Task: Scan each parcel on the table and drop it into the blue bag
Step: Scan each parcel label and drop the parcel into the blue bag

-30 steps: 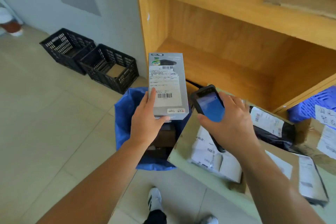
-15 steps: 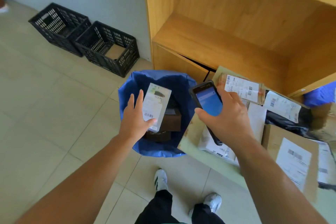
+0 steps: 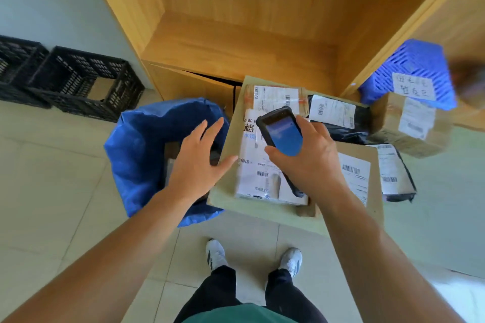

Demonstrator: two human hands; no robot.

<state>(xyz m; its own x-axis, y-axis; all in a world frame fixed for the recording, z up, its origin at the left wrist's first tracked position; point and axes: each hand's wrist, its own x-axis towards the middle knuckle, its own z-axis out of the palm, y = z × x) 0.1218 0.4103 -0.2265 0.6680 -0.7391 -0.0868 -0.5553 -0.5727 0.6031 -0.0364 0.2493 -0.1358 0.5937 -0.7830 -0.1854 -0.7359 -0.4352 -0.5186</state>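
Note:
The blue bag (image 3: 139, 155) stands open on the floor left of the table (image 3: 223, 196). My left hand (image 3: 199, 165) hovers over the bag's right side, fingers spread, holding nothing. Dark parcels lie inside the bag, mostly hidden by the hand. My right hand (image 3: 309, 162) grips a black handheld scanner (image 3: 282, 136) with a lit blue screen above a white parcel (image 3: 252, 168). Further parcels lie on the table: a taped brown box (image 3: 275, 97), a black pouch (image 3: 338, 118), a flat brown box (image 3: 354, 173), another black pouch (image 3: 396, 173) and a cardboard box (image 3: 409, 123).
A wooden shelf unit (image 3: 236, 42) stands behind the table. Two black crates (image 3: 78, 81) sit on the tiled floor at the left. A blue basket (image 3: 409, 71) with a handwritten label is at the right. My feet (image 3: 252, 257) stand by the table's front edge.
My left hand lowered the grey labelled box into the blue bag and let it go; the hand is now open and empty. The view tilted down toward the table.

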